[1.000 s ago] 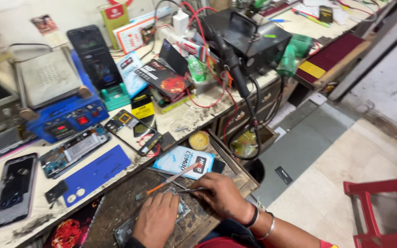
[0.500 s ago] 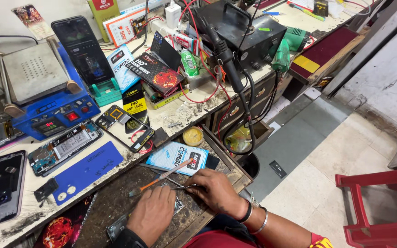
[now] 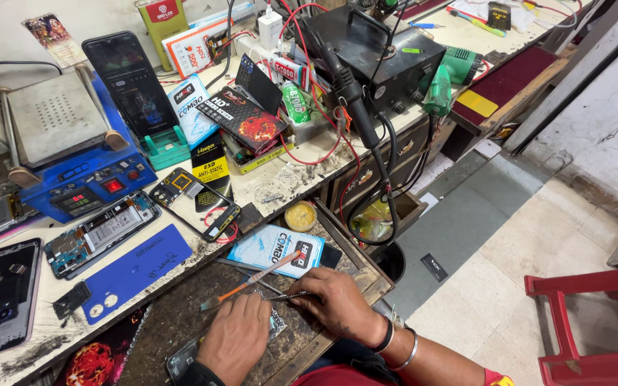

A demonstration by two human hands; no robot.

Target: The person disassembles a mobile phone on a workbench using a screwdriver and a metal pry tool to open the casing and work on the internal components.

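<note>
My left hand (image 3: 236,336) rests palm down on a small phone part (image 3: 277,323) that lies on the pulled-out wooden drawer board (image 3: 173,322); most of the part is hidden under the hand. My right hand (image 3: 332,300) pinches thin metal tweezers (image 3: 286,295), tips pointing left toward my left hand. A small brush (image 3: 252,280) with an orange handle lies slanted just above both hands. Behind it sits a light blue packet (image 3: 275,248).
Opened phones (image 3: 101,232) (image 3: 0,299), a phone frame (image 3: 194,204), a blue mat (image 3: 136,270) and a blue heating station (image 3: 73,154) crowd the bench. A small yellow tin (image 3: 300,215), a black power unit (image 3: 380,53), cables and boxes stand behind. A red chair (image 3: 595,325) is at right.
The view has shifted slightly. My right hand with the tweezers stays at the part under my left hand; the brush lies in the same place.
</note>
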